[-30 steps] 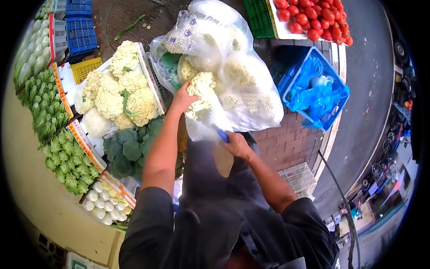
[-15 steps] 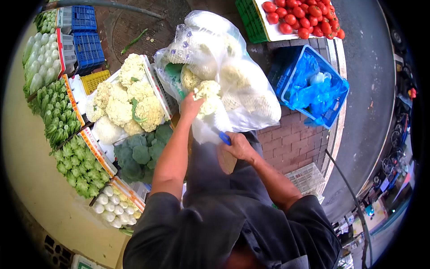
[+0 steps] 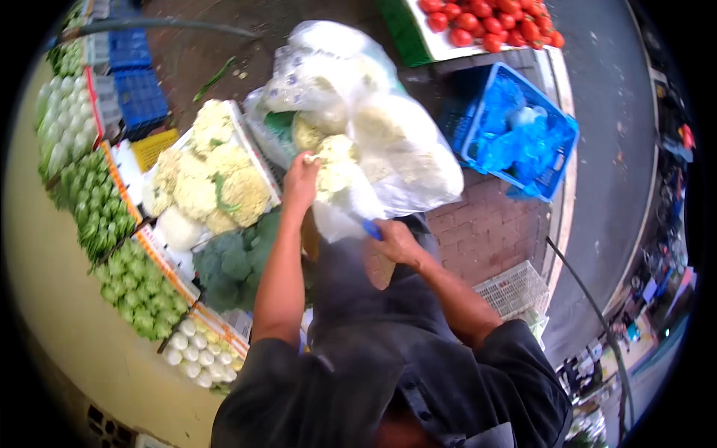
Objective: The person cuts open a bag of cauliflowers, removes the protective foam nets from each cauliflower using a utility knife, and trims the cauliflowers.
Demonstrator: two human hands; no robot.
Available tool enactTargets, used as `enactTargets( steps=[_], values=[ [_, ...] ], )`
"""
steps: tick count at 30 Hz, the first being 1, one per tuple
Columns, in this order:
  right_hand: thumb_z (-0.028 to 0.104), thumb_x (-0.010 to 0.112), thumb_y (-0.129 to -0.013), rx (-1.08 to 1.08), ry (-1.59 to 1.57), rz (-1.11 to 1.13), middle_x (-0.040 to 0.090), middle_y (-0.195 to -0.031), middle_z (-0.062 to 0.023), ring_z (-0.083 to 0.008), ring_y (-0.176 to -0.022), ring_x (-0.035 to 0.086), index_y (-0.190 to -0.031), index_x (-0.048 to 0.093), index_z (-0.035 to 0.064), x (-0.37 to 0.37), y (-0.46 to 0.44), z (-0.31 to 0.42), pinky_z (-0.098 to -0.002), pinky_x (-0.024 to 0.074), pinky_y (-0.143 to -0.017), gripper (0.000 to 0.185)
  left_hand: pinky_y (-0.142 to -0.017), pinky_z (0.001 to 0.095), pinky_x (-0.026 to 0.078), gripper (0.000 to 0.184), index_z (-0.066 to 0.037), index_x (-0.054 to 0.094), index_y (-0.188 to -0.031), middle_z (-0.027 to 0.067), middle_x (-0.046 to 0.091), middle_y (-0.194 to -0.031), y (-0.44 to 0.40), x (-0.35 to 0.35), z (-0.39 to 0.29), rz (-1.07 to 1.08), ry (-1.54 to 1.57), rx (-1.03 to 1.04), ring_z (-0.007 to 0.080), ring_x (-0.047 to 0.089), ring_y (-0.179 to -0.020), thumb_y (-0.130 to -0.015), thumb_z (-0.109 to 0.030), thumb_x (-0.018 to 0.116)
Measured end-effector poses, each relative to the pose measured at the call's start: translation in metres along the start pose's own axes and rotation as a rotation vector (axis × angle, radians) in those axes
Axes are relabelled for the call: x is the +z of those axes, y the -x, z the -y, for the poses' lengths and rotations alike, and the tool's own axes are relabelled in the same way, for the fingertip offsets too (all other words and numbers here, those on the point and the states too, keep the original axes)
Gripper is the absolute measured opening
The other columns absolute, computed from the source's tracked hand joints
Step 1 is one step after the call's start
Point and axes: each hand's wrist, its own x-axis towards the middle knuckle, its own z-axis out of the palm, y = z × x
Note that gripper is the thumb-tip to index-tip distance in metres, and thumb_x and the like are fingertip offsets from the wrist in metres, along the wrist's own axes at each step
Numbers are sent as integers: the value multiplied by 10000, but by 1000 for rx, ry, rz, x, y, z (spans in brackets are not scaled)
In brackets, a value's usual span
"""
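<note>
A cauliflower (image 3: 337, 163) in a white foam net rests in front of me, against a big clear plastic bag (image 3: 407, 160) of netted cauliflowers. Just left of its curds is my left hand (image 3: 300, 183), fingers pinched, with a small pale piece (image 3: 311, 158) at the fingertips. My right hand (image 3: 397, 243) is closed around the blue handle of a knife (image 3: 371, 229), below the cauliflower. The blade is blurred against the white netting, so I cannot tell whether it touches it.
Left stand a crate of cauliflowers (image 3: 231, 168), broccoli (image 3: 235, 261) and trays of greens (image 3: 97, 194). A blue crate (image 3: 485, 160) with blue bags is at right, tomatoes (image 3: 493, 22) behind it. A white crate (image 3: 515, 291) sits low at right; a road runs beyond.
My left hand has moved left off the cauliflower's curds, and a small pale piece now shows at its fingertips. My right hand keeps hold of the knife in nearly the same place.
</note>
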Motion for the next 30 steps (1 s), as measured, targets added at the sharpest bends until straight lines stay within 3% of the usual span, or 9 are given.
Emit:
enactTargets(
  steps=[4,7,8,12,13,19,22,24,30],
  values=[
    [272,724,-839,3,-15,-72,691,-866,-242,-435,-819,677,-1015,686,35,10,5,-20,-485,527,-746,298,-1092,339,389,712,-50,293,-1594,201,558,-1460,49,19,-98,380,233,279,242,519,-1315,-1035,-338,626],
    [279,725,-843,81,-57,-30,689,-849,-242,-428,-819,679,-1025,685,29,0,9,-12,-486,529,-748,312,-1205,402,305,765,-50,199,-1618,243,284,-1644,41,5,-138,180,252,327,332,312,-1513,-1034,-323,612],
    [279,722,-844,70,-50,-38,688,-846,-243,-426,-818,680,-1028,683,28,-1,7,-11,-487,529,-749,314,-1193,401,321,817,-12,197,-1608,263,354,-1606,23,5,-113,61,270,320,330,364,-1485,-1005,-300,666],
    [294,716,-845,22,-58,-31,687,-850,-243,-425,-819,680,-1050,680,40,5,1,-12,-491,532,-751,328,-1145,385,384,1054,43,201,-1586,312,461,-1510,-17,7,-5,211,-469,4,355,473,-1405,-829,-306,847],
    [297,716,-845,18,-53,-25,687,-853,-242,-426,-820,680,-1049,681,44,6,0,-10,-492,532,-752,327,-1143,408,391,1105,45,206,-1582,317,460,-1505,-13,11,15,240,-246,7,386,479,-1390,-784,-317,879],
    [302,712,-843,16,-111,-9,686,-868,-243,-436,-834,675,-1037,689,48,8,-14,6,-498,527,-752,321,-1039,409,475,1051,73,323,-1514,298,597,-1357,-33,20,103,6,-160,-14,387,607,-1228,-740,-340,902],
    [289,718,-847,48,-45,30,687,-910,-247,-442,-877,668,-1037,682,43,3,-18,5,-496,520,-783,312,-990,381,496,1011,51,419,-1441,241,624,-1314,-31,26,111,-12,-131,-49,315,624,-1178,-668,-344,938],
    [276,703,-861,55,-19,54,686,-934,-247,-447,-899,659,-1044,666,42,2,-19,-5,-496,514,-800,299,-991,399,495,941,40,445,-1410,241,616,-1313,-22,25,70,-23,-74,-157,340,615,-1192,-678,-313,919],
    [273,696,-876,128,-21,60,646,-868,-247,-444,-830,621,-1013,621,27,-4,-27,-14,-495,494,-760,292,-1011,442,483,910,7,496,-1383,265,630,-1268,-41,33,96,-72,-174,-134,421,612,-1160,-675,-405,893]
  ],
)
